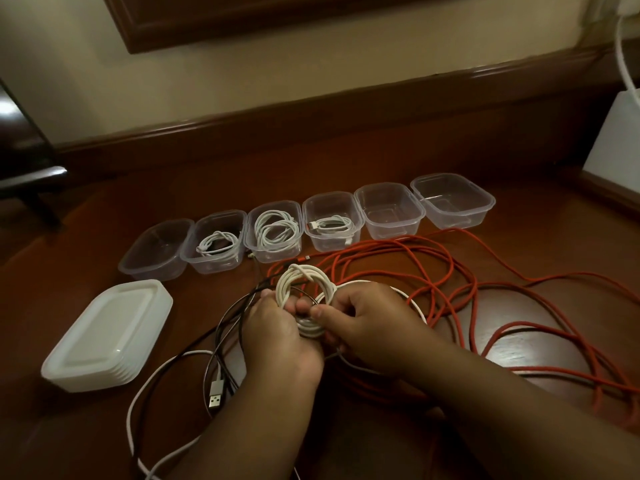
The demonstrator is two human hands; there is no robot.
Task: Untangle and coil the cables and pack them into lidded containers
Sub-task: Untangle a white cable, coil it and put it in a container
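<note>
A white cable coil (pixel 304 282) is held up above the wooden table, near its middle. My left hand (pixel 277 334) grips the coil's lower left side. My right hand (pixel 363 323) pinches its loops from the right with thumb and fingers. A row of clear plastic containers runs across the table behind the hands; the second (pixel 216 242), third (pixel 273 230) and fourth (pixel 332 221) from the left each hold a coiled white cable. The leftmost container (pixel 156 251) and the two on the right (pixel 389 211) (pixel 452 200) hold nothing. A stack of white lids (pixel 107 336) lies at the left.
A long orange cable (pixel 450 282) sprawls in loose loops over the right half of the table. Dark cables and a white one with a USB plug (pixel 215 394) lie tangled below my left hand. A white box (pixel 614 136) stands at the far right edge.
</note>
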